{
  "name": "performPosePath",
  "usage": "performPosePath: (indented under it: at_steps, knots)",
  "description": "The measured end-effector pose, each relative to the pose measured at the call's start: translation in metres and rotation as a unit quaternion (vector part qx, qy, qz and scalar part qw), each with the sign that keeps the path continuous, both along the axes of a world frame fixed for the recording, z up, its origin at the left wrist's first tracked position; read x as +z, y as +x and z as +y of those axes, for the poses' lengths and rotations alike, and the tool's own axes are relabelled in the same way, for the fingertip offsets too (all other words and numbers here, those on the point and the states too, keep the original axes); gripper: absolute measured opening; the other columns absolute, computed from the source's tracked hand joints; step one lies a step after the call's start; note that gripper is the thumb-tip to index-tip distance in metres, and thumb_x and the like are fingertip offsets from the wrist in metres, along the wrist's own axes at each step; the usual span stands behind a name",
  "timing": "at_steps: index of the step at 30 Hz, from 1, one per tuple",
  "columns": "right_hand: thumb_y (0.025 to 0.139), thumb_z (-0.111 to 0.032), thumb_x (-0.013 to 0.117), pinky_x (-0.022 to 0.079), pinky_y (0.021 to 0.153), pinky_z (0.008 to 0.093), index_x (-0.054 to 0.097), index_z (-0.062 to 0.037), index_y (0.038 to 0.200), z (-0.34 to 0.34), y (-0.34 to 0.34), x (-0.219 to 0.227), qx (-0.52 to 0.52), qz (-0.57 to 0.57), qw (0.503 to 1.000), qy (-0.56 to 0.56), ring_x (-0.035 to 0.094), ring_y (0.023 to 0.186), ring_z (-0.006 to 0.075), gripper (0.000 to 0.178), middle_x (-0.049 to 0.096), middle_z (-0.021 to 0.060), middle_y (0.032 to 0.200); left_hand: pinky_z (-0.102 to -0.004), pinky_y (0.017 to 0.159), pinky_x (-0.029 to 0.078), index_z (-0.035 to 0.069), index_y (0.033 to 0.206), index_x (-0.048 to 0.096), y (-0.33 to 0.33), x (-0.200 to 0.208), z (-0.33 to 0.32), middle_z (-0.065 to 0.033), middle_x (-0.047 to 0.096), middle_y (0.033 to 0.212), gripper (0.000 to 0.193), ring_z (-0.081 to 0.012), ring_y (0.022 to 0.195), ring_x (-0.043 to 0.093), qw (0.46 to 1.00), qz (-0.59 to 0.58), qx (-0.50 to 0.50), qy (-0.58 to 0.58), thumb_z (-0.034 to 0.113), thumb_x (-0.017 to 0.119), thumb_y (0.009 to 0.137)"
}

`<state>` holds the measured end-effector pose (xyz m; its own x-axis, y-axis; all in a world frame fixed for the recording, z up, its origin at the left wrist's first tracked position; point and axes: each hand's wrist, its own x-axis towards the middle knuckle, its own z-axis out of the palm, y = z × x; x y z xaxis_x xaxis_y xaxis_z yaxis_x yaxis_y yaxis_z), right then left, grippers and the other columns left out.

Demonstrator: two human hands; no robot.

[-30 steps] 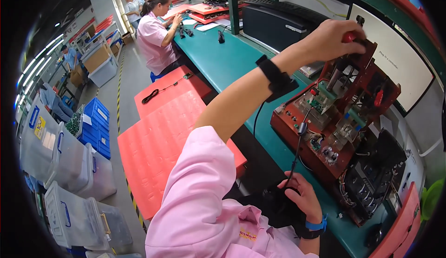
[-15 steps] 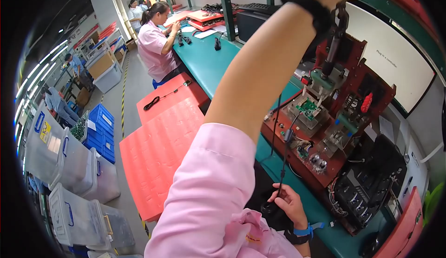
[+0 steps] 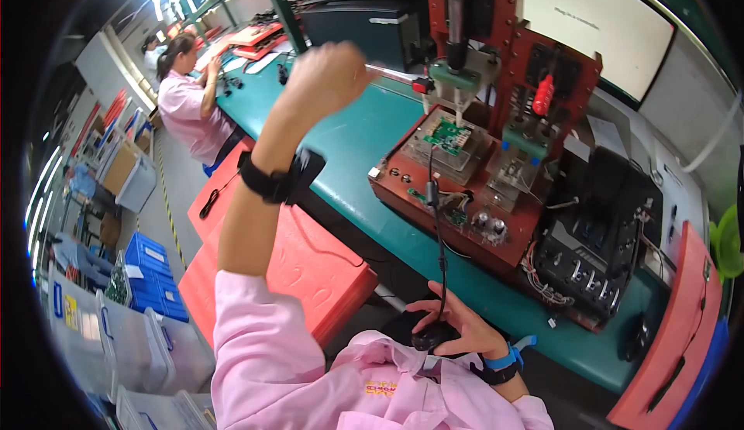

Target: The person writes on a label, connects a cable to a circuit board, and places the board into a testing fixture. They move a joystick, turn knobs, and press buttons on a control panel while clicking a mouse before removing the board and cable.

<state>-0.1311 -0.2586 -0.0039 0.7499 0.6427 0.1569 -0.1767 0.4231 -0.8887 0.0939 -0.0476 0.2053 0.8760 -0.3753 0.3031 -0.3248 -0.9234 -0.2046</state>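
My left hand (image 3: 329, 81), smeared by motion, is raised above the green bench to the left of a red test jig (image 3: 465, 225). Its fingers look curled, but what they hold, if anything, cannot be made out. Low in front of my chest, my right hand (image 3: 474, 335) has its thumb and fingers around a black cable (image 3: 442, 267), whose bundled lower part (image 3: 431, 337) lies at the fingertips. Upward the cable runs through a dark cylindrical bead (image 3: 432, 194) toward a green circuit board (image 3: 448, 135). That board sits in a clear fixture under a press head (image 3: 457, 73).
A second press with a red handle (image 3: 544, 95) stands beside the first. Right of the jig are a black control box (image 3: 593, 267) and a mouse (image 3: 635, 335). Red foam sheets (image 3: 333, 275) lie left. A co-worker (image 3: 194, 104) sits farther along the bench (image 3: 356, 143); a screen (image 3: 589, 27) stands behind.
My left hand has come off the top of the press and swung down and left. My view has turned, showing the jig more fully. The right hand stays at the cable, its fingers more spread.
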Motion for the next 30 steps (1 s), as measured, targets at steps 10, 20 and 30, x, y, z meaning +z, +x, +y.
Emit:
performPosePath:
  at_steps: [10, 20, 30]
  knots:
    - [0.077, -0.011, 0.062, 0.045, 0.07, 0.0261, 0.013, -0.0172, 0.137, 0.007, 0.011, 0.067, -0.116, -0.086, 0.989, 0.024, 0.056, 0.078, 0.0159, 0.078, 0.047, 0.0218, 0.114, -0.0335, 0.089, 0.038, 0.012, 0.129, 0.035, 0.05, -0.107, -0.024, -0.0117, 0.048, 0.121, 0.058, -0.0261, 0.107, 0.047, 0.848, 0.277, -0.379, -0.247, 0.018, 0.059, 0.077]
    - [0.075, -0.007, 0.062, 0.046, 0.07, 0.0255, 0.021, -0.0148, 0.135, 0.013, 0.003, 0.036, -0.024, -0.138, 0.981, -0.133, 0.055, 0.077, 0.0154, 0.073, 0.047, 0.0211, 0.114, -0.031, 0.07, 0.044, 0.005, 0.103, 0.055, 0.06, -0.107, -0.037, -0.0088, 0.054, 0.089, 0.042, -0.0186, 0.081, 0.052, 0.75, 0.337, -0.426, -0.377, 0.007, 0.063, 0.061]
    - [0.071, -0.006, 0.061, 0.045, 0.07, 0.0257, 0.038, -0.0089, 0.126, 0.021, 0.005, 0.019, 0.021, 0.143, 0.954, -0.261, 0.054, 0.074, 0.0146, 0.059, 0.054, 0.0126, 0.098, -0.034, 0.072, 0.045, 0.005, 0.091, 0.056, -0.089, -0.086, 0.102, -0.0117, 0.051, 0.101, 0.031, -0.0286, 0.088, 0.053, 0.906, -0.101, -0.167, -0.376, 0.004, 0.065, 0.061]
